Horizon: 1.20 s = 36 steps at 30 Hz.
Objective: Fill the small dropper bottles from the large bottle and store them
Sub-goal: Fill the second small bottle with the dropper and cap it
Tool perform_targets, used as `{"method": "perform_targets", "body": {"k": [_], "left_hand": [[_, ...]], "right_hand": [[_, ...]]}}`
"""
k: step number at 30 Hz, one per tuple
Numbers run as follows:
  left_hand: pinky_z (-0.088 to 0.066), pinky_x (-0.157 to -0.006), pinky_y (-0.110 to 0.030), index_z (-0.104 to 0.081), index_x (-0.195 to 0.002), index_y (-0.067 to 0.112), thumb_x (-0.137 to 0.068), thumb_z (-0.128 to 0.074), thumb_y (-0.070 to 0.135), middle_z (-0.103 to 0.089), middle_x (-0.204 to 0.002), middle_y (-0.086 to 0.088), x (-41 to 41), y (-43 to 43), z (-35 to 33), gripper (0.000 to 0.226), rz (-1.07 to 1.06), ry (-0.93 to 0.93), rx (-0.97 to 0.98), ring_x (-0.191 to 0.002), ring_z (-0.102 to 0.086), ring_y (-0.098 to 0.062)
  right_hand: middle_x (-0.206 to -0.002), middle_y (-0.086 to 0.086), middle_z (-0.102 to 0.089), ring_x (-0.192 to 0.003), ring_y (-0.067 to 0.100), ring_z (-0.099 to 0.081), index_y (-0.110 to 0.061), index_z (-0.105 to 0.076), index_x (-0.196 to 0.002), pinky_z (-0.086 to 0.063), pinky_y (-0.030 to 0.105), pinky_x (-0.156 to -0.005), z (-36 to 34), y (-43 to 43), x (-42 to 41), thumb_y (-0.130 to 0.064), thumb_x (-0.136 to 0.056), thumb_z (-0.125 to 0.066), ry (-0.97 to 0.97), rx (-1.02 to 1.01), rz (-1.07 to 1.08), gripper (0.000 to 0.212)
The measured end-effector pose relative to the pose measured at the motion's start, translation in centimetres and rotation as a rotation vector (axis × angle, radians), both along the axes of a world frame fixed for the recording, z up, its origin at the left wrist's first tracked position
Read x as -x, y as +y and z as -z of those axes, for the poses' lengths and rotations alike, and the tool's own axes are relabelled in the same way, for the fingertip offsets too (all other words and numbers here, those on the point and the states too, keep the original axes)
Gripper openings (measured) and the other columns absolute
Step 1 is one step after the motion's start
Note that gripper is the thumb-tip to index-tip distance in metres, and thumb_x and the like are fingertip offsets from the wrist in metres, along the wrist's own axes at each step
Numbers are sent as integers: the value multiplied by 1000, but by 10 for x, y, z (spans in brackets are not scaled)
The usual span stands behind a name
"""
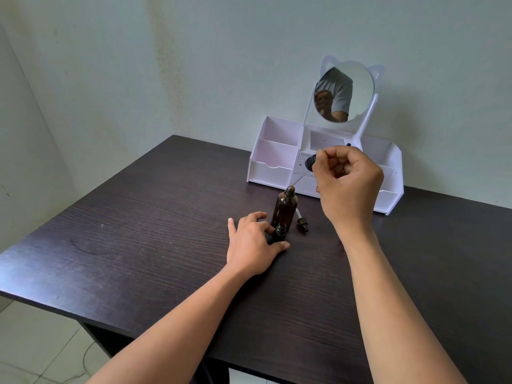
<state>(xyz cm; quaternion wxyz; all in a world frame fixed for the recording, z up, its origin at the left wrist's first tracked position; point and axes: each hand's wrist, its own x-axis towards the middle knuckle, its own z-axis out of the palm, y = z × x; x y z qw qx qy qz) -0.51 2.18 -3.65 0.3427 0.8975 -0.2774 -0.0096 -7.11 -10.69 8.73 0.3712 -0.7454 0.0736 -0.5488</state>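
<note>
- The left hand (253, 242) rests low on the dark table (138, 231). Its thumb and forefinger pinch the small dropper bottle (280, 230), and its other fingers are spread on the wood.
- The small dropper bottle stands upright on the table with its long axis vertical. Its uncapped neck points up. The glass is too dark to show how full it is.
- Just behind it, touching or nearly so, the large bottle (285, 206) of amber glass also stands upright with its mouth open at the top. Its level cannot be made out.
- Just right of the large bottle a loose dropper cap (301, 221) lies on its side. Its black cap is nearer the camera and its clear tube points away.
- Above and behind, well apart from the left hand, the right hand (350, 180) is raised with its fingers curled round the black top of a dropper (309, 162). The glass tube slants down and to the left, and its tip is at the large bottle's mouth.
- Farthest back, a white organiser (273, 164) with open compartments stands against the wall and carries a cat-eared mirror (357, 87).
</note>
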Motion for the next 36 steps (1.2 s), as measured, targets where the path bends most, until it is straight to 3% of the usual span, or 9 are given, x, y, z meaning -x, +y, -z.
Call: {"method": "perform_targets", "body": {"k": [25,36], "left_hand": [[1,-122,-56,-70,-111,28,-80,-72,58,-40,-152,9,-1,0,-1,43,-3,2,3,-143,-30,-13],[1,-122,-55,-70,-110,28,-80,-72,59,-41,-151,9,0,0,0,43,-6,-10,6,-142,-31,-12]], "right_hand": [[-69,-1,-65,-59,14,-60,-9,-72,-86,-55,37,-53,-5,-6,-6,-19,-85,-70,27,40,27,10],[-70,-3,-67,-61,15,-62,-16,-70,-83,-54,29,-58,-6,-8,-5,-18,-85,-70,12,30,43,3]]}}
